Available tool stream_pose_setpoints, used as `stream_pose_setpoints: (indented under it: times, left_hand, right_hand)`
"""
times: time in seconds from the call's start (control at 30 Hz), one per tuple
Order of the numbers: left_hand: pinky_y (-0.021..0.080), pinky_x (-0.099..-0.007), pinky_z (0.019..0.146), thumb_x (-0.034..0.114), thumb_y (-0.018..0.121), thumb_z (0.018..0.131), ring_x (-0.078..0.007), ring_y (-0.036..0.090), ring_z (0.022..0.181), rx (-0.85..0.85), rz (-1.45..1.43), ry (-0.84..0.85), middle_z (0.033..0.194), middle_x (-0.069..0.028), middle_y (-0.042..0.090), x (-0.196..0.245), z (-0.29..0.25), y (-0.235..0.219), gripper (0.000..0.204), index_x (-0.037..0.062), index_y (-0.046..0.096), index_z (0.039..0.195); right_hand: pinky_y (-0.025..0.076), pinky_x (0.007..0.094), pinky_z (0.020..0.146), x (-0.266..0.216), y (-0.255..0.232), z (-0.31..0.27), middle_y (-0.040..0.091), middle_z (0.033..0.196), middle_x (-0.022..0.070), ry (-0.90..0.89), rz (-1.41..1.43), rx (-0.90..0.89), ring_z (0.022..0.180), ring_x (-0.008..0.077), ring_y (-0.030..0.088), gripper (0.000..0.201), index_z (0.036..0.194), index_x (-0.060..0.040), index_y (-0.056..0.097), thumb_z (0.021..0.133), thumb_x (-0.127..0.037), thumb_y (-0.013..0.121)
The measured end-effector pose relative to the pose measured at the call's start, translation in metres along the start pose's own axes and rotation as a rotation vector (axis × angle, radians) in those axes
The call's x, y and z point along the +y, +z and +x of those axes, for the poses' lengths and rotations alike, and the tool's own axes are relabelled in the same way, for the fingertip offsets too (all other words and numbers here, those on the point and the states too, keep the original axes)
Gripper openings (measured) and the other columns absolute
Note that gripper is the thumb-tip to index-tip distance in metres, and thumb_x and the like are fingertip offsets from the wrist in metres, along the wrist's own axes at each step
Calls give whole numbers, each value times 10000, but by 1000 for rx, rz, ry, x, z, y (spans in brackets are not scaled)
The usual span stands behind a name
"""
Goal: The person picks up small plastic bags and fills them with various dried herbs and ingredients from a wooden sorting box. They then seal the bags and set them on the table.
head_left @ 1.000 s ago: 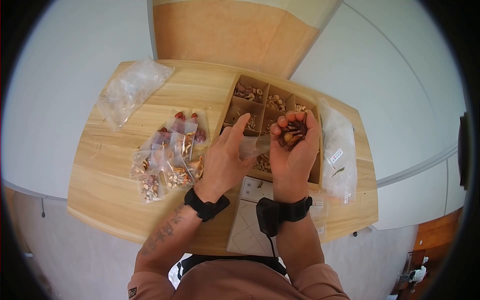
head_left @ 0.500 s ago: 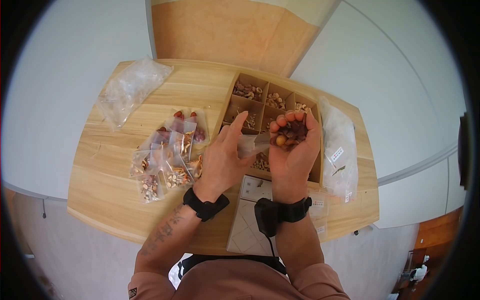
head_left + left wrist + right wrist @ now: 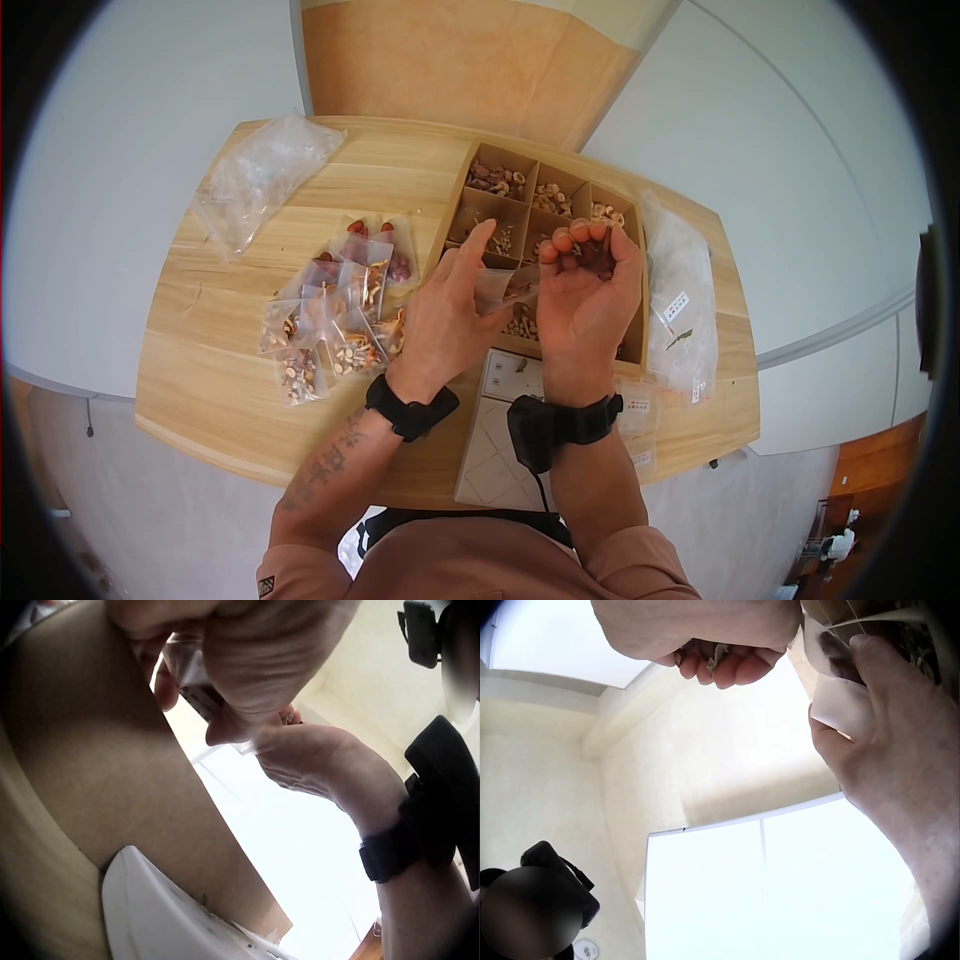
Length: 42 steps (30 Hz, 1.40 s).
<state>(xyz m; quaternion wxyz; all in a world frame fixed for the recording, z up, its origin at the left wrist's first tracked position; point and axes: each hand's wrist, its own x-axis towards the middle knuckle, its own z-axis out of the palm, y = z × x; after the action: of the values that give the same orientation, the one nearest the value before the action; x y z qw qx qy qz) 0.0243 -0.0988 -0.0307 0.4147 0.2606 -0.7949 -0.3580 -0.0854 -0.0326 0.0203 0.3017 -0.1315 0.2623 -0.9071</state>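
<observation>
My left hand holds a small clear plastic bag between thumb and fingers, over the divided box. In the right wrist view dark pieces show inside that bag. Close beside its mouth, my right hand is turned palm up, fingers curled round reddish-brown dried pieces. A pale bit of the dried pieces peeks out between the fingertips in the right wrist view. Beneath both hands stands the cardboard box, its compartments holding sliced dried ingredients.
Several filled clear sachets lie left of the hands. A crumpled plastic bag is at the back left, and a large clear bag with labels lies right of the box. A white flat device sits at the near edge.
The right hand has tipped slightly toward the bag, and fewer dried pieces show in its palm; the yellowish round one is out of sight. The left hand has stayed almost still with the bag.
</observation>
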Motion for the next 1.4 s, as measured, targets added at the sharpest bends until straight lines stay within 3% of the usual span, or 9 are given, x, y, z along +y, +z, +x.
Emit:
stream_pose_setpoints:
  times: [0.2,0.3,0.4,1.0,1.1,1.3,1.4]
  left_hand:
    - [538,-445,701,85,798,701,-368,645,898,-33,20,9,1026,-144,617,-1,0,-1,866,124,385,1461]
    - [538,-446,703,89,797,703,-369,644,897,-18,19,21,1021,-146,615,-2,0,-1,862,124,386,1461]
    - [537,-448,708,92,795,706,-369,642,898,-28,12,9,1014,-145,615,-2,0,-1,859,123,385,1461]
    - [541,-444,730,81,789,705,-367,639,929,-33,14,6,1033,-150,623,0,0,-2,871,117,373,1470]
    - [548,-385,700,25,782,676,-329,662,831,12,7,10,956,-134,629,0,0,-1,852,119,431,1447]
    - [547,-378,678,34,781,685,-306,664,808,3,3,0,957,-129,634,-2,0,0,848,119,430,1452]
    - [539,-435,713,92,810,694,-360,642,893,-29,10,-12,1022,-148,622,-2,0,-1,892,127,378,1474]
  right_hand:
    - [485,349,818,1,0,-1,618,913,65,-6,-12,-13,844,199,583,179,960,-35,610,963,-210,571]
    - [493,345,828,1,-1,-1,621,924,61,-9,-14,-28,857,193,591,178,973,-41,617,964,-213,574]
    - [496,343,838,-1,8,-6,625,926,57,-6,-96,84,865,187,597,186,980,-44,623,967,-224,577]
    - [493,345,825,0,5,-5,640,884,69,-31,-73,28,840,195,602,221,921,-38,620,985,-233,539]
    - [491,342,819,0,6,-5,640,877,69,-26,-72,54,834,196,605,221,893,-46,605,985,-235,537]
    - [483,341,811,-1,5,-6,641,871,58,-2,-75,15,829,190,604,232,829,-75,550,985,-246,536]
    - [476,343,813,0,4,-6,636,880,55,-18,-97,7,824,187,597,228,832,-80,546,989,-246,530]
